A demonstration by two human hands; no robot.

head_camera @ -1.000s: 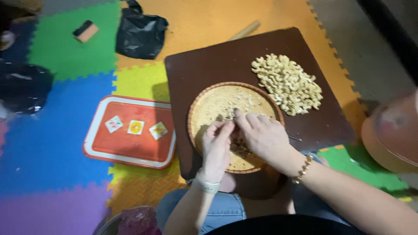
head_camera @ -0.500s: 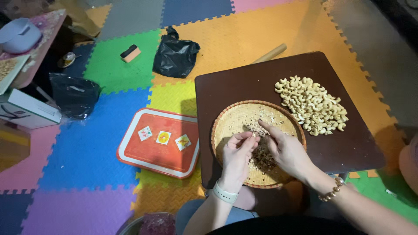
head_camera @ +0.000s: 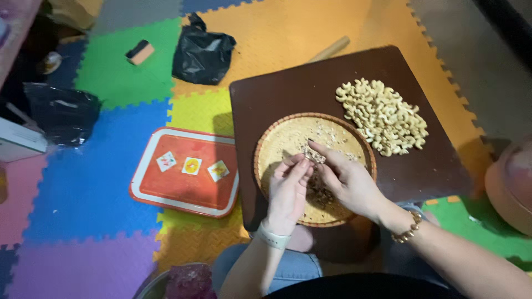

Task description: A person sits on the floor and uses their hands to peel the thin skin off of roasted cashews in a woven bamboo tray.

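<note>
We record two bare hands meeting over a round woven tray (head_camera: 277, 145): our left hand (head_camera: 288, 191) and our right hand (head_camera: 346, 180), grip pressed together at the fingertips, both pinching one small cashew nut (head_camera: 315, 156) between them, apparently with bits of papery skin on it, though the piece is too small to tell for certain. The nut sits just above the tray's middle, held clear of the weave. Below the hands, on the tray: a dark heap of skins and scraps (head_camera: 318, 194) and a scatter of pale flecks. The tray rests on a dark brown counter (head_camera: 266, 94), low to the floor. Beyond it, on the same counter, well apart from the hands: a pile of pale, curved, peeled cashews (head_camera: 382, 115), clean and cream-coloured. Off the counter, on the coloured foam floor mat (head_camera: 83, 188): an orange tray with three small cards (head_camera: 185, 170), a black bag (head_camera: 200, 51), a second dark bag (head_camera: 61, 111), a wooden stick (head_camera: 330, 50). Risks, in our judgement: the nut is small and smooth, so too hard a pinch may snap it or flick it off the tray onto the mat; loose skins may drift into the clean pile if the hands stray toward it.
</note>
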